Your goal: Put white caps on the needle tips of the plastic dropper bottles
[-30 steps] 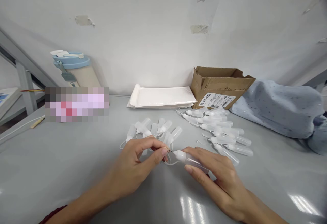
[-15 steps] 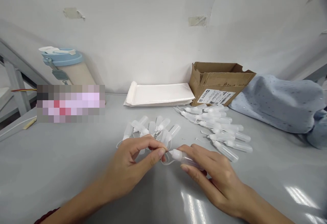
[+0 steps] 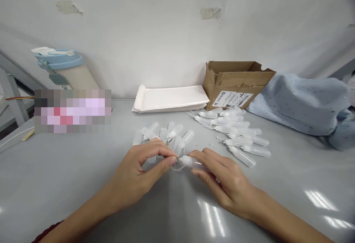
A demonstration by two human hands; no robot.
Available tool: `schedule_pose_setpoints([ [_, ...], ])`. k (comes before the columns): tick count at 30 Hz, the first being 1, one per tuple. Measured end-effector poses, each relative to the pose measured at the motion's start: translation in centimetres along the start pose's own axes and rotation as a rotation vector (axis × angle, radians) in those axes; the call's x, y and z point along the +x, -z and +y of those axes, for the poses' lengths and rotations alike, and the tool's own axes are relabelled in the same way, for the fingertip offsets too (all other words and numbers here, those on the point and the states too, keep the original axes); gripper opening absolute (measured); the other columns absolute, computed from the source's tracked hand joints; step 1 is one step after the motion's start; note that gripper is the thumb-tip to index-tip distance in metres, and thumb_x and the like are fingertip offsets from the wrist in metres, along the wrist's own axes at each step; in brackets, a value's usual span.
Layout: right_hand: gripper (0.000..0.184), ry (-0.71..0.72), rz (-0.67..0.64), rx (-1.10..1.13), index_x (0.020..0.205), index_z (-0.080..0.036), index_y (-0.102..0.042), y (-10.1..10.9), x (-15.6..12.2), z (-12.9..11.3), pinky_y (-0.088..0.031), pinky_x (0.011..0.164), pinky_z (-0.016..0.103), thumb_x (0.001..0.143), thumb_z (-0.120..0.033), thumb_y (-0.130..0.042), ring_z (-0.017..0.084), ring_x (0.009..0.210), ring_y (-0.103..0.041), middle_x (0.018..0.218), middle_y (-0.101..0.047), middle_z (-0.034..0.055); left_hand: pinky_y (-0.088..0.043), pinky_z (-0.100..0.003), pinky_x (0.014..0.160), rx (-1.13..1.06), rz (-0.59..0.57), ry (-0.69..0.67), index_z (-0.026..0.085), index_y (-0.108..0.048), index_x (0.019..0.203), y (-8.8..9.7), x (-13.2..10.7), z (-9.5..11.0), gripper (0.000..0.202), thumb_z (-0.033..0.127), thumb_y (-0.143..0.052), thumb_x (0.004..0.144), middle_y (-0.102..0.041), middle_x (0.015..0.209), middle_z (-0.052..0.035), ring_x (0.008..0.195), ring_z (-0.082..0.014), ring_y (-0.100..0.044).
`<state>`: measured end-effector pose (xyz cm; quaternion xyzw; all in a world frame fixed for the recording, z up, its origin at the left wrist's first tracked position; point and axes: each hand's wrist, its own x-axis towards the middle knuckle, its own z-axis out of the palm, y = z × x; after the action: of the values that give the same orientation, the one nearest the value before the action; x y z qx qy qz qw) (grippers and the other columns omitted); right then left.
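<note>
My right hand [image 3: 222, 178] grips a small translucent squeeze bottle [image 3: 191, 162] lying sideways, its white nozzle end pointing left. My left hand [image 3: 141, 172] pinches at that nozzle tip with thumb and forefinger; a thin clear tether loops beneath. What the left fingers hold is too small to name. Just behind my hands lies a loose heap of bottles [image 3: 169, 135]. To the right, a neat row of bottles [image 3: 235, 135] lies side by side on the grey table [image 3: 69, 184].
An open cardboard box [image 3: 235, 84] with a label stands against the white wall, a flat white padded envelope stack [image 3: 170, 98] to its left. A blue-lidded tumbler [image 3: 63, 69] is at far left. Light blue cloth [image 3: 302, 102] lies right.
My hands have come closer together, the left fingertips now meeting the bottle's nozzle. The view has drifted slightly, shifting everything a little up and left.
</note>
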<state>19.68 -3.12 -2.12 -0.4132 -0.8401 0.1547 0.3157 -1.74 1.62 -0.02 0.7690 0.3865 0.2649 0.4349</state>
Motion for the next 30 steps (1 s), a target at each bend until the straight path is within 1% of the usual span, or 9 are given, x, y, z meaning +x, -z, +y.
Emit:
schedule_pose_setpoints([
  [4, 0.023, 0.019, -0.012, -0.016, 0.112, -0.012, -0.047, -0.6, -0.2, 0.0, -0.046, 0.053, 0.027, 0.095, -0.019, -0.034, 0.015, 0.062, -0.049, 0.078, -0.054, 0.0061, -0.041, -0.025, 0.069, 0.004, -0.041, 0.001, 0.021, -0.063, 0.074, -0.1, 0.1, -0.1, 0.018, 0.025, -0.052, 0.087, -0.062, 0.073, 0.0010, 0.071, -0.0134, -0.054],
  [10, 0.027, 0.056, -0.036, -0.087, 0.113, -0.009, -0.046, -0.9, -0.2, 0.0, -0.045, 0.049, 0.027, 0.095, -0.017, -0.028, 0.017, 0.059, -0.048, 0.077, -0.055, 0.0085, -0.041, -0.024, 0.066, 0.016, -0.083, 0.046, 0.021, -0.061, 0.070, -0.4, 0.3, 0.0, 0.022, 0.028, -0.050, 0.087, -0.060, 0.071, 0.0004, 0.069, -0.0139, -0.053],
  [15, 0.025, 0.053, -0.058, -0.125, 0.112, -0.009, -0.045, -0.9, -0.1, 0.3, -0.046, 0.050, 0.026, 0.096, -0.017, -0.028, 0.016, 0.059, -0.048, 0.077, -0.055, 0.0077, -0.041, -0.024, 0.067, 0.038, -0.112, 0.065, 0.021, -0.062, 0.073, -0.6, 0.4, -0.3, 0.022, 0.030, -0.048, 0.088, -0.060, 0.072, 0.0010, 0.070, -0.0137, -0.054],
  [18, 0.024, 0.029, -0.065, -0.100, 0.112, -0.010, -0.045, -0.5, 0.0, 0.5, -0.048, 0.053, 0.027, 0.096, -0.020, -0.030, 0.016, 0.062, -0.051, 0.079, -0.056, 0.0074, -0.041, -0.024, 0.069, 0.080, -0.103, 0.070, 0.022, -0.063, 0.076, -0.4, 0.4, -0.3, 0.022, 0.031, -0.047, 0.089, -0.062, 0.076, 0.0011, 0.072, -0.0138, -0.055],
  [20, 0.024, 0.012, -0.058, -0.098, 0.113, -0.011, -0.045, -0.3, 0.0, 0.5, -0.048, 0.054, 0.027, 0.096, -0.022, -0.032, 0.016, 0.064, -0.053, 0.081, -0.056, 0.0073, -0.042, -0.024, 0.070, 0.109, -0.088, 0.066, 0.023, -0.064, 0.077, 0.0, 0.5, -0.1, 0.025, 0.031, -0.044, 0.090, -0.063, 0.078, 0.0010, 0.076, -0.0144, -0.056],
  [23, 0.023, -0.004, -0.029, -0.117, 0.114, -0.013, -0.044, 0.1, 0.0, 0.6, -0.046, 0.051, 0.026, 0.096, -0.021, -0.032, 0.015, 0.060, -0.052, 0.079, -0.053, 0.0050, -0.042, -0.024, 0.072, 0.144, -0.006, 0.073, 0.024, -0.066, 0.079, 0.7, 0.6, 0.0, 0.030, 0.032, -0.041, 0.092, -0.065, 0.081, 0.0011, 0.078, -0.0147, -0.057],
  [25, 0.022, -0.006, -0.011, -0.129, 0.114, -0.014, -0.043, 0.2, 0.1, 0.6, -0.043, 0.049, 0.025, 0.096, -0.021, -0.032, 0.014, 0.057, -0.049, 0.076, -0.050, 0.0036, -0.043, -0.024, 0.071, 0.159, 0.042, 0.097, 0.024, -0.066, 0.080, 0.9, 0.6, 0.2, 0.028, 0.034, -0.043, 0.091, -0.065, 0.083, 0.0008, 0.080, -0.0150, -0.057],
  [27, 0.021, -0.005, -0.014, -0.133, 0.113, -0.014, -0.043, 0.3, 0.1, 0.6, -0.042, 0.047, 0.025, 0.096, -0.020, -0.033, 0.014, 0.055, -0.048, 0.075, -0.049, 0.0029, -0.044, -0.023, 0.069, 0.151, 0.029, 0.120, 0.024, -0.066, 0.085, 0.8, 0.5, 0.3, 0.023, 0.035, -0.046, 0.089, -0.064, 0.084, 0.0008, 0.080, -0.0150, -0.056],
  [30, 0.021, 0.007, -0.037, -0.134, 0.114, -0.013, -0.042, 0.0, 0.1, 0.6, -0.041, 0.047, 0.026, 0.096, -0.019, -0.033, 0.014, 0.055, -0.047, 0.076, -0.049, 0.0030, -0.044, -0.022, 0.067, 0.132, -0.046, 0.112, 0.025, -0.065, 0.090, 0.2, 0.3, 0.2, 0.021, 0.035, -0.047, 0.089, -0.063, 0.083, 0.0008, 0.081, -0.0148, -0.055],
])
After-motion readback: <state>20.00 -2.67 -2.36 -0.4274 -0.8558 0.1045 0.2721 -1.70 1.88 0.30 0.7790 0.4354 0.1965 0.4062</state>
